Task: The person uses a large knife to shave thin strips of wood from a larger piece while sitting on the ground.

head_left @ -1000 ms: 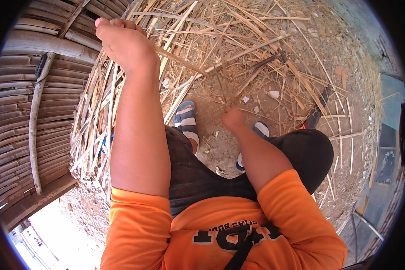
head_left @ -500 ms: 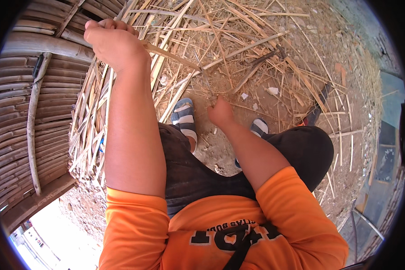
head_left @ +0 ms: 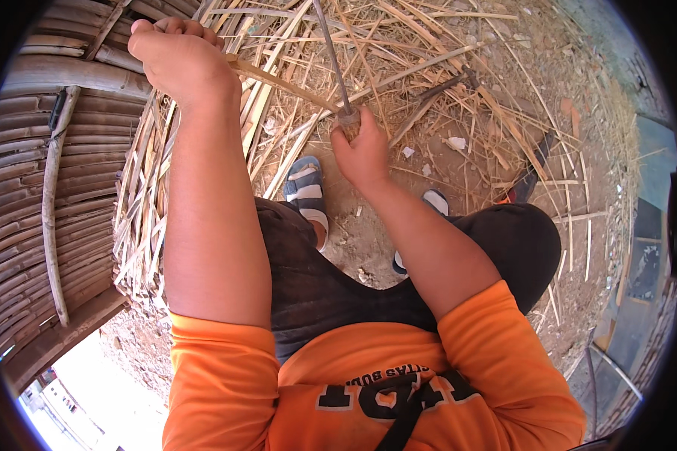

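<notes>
At the upper left, my left hand (head_left: 186, 66) is closed round a flat bamboo strip (head_left: 286, 86). The strip slants down to the right, and its free end reaches the knife near its handle. My right hand (head_left: 362, 150), in the middle, grips the round handle of a knife (head_left: 332, 54) with a long, thin, dark blade. That blade points away from me and runs to the upper edge of the picture. Whether blade and strip touch, I cannot tell.
Split bamboo strips (head_left: 147, 203) lie heaped at the left and across the dirt floor. A bamboo slat wall (head_left: 22, 180) stands at the left. My sandalled foot (head_left: 305, 188) is below the strip. A dark blade-like tool (head_left: 526, 180) lies at the right.
My right hand has risen away from me and slightly left, and the knife's blade now shows clearly, extending to the upper edge. My left hand has shifted slightly left and away, still holding the strip.
</notes>
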The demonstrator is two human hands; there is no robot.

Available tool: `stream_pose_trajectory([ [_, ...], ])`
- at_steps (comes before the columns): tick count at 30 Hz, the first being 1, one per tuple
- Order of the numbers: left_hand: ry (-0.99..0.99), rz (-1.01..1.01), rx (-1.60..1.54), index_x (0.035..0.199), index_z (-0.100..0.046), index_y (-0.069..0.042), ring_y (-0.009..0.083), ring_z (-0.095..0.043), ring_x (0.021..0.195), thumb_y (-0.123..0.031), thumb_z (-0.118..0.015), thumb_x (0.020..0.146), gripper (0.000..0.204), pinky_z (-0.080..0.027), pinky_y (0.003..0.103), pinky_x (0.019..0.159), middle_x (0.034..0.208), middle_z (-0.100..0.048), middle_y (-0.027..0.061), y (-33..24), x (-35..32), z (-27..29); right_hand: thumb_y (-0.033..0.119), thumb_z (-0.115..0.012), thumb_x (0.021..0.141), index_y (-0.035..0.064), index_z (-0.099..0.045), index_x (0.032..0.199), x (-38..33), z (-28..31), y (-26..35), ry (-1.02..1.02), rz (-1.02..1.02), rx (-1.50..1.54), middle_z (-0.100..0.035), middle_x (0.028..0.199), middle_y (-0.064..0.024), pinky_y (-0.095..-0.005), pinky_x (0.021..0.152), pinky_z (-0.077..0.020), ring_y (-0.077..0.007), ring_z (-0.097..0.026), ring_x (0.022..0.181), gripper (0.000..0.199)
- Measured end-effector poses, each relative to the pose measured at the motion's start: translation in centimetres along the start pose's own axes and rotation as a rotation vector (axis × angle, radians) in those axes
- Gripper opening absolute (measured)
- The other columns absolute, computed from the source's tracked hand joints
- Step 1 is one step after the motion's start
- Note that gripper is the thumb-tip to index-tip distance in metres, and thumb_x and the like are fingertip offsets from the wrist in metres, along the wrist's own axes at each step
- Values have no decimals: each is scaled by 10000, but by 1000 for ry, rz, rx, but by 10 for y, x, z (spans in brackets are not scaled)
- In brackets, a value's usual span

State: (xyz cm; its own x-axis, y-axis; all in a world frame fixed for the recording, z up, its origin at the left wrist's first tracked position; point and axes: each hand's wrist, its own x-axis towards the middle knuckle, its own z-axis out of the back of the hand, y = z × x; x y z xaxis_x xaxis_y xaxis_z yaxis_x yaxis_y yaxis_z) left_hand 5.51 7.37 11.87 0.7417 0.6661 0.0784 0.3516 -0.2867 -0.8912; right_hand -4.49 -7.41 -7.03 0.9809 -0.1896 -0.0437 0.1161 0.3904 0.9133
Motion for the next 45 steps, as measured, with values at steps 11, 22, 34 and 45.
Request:
stream_pose_trajectory([
  [11, 48, 77, -19, 815, -367, -121, 123, -289, 552, -383, -342, 1014, 331, -262, 304, 525, 676, -364, -12, 1, 6, 6, 222, -682, 825, -17, -625, 1154, -15, -9, -96, 284, -361, -237, -703, 992, -249, -453, 811, -531, -417, -689, 908, 410],
  [22, 49, 48, -10, 827, -367, -124, 125, -279, 553, -322, -319, 986, 258, -253, 307, 529, 659, -331, -16, 2, 9, 9, 231, -716, 806, -2, -613, 1087, -1, 1, -1, -8, -4, 57, -700, 978, -252, -474, 830, -527, -417, -685, 945, 379],
  [34, 39, 45, 43, 675, -322, -134, 157, -236, 535, -371, -290, 968, 377, -251, 334, 549, 584, -293, 9, 0, 4, -4, 160, -683, 794, -5, -625, 1046, -15, -19, -96, 166, -422, -57, -696, 865, -226, -448, 749, -523, -371, -683, 814, 306],
  [45, -3, 43, 6, 739, -330, -131, 132, -257, 533, -364, -334, 980, 335, -243, 316, 518, 619, -323, -5, 2, 11, 9, 130, -670, 806, -19, -594, 1127, -25, -8, -63, 137, -150, -313, -707, 901, -239, -445, 731, -520, -393, -698, 838, 362],
])
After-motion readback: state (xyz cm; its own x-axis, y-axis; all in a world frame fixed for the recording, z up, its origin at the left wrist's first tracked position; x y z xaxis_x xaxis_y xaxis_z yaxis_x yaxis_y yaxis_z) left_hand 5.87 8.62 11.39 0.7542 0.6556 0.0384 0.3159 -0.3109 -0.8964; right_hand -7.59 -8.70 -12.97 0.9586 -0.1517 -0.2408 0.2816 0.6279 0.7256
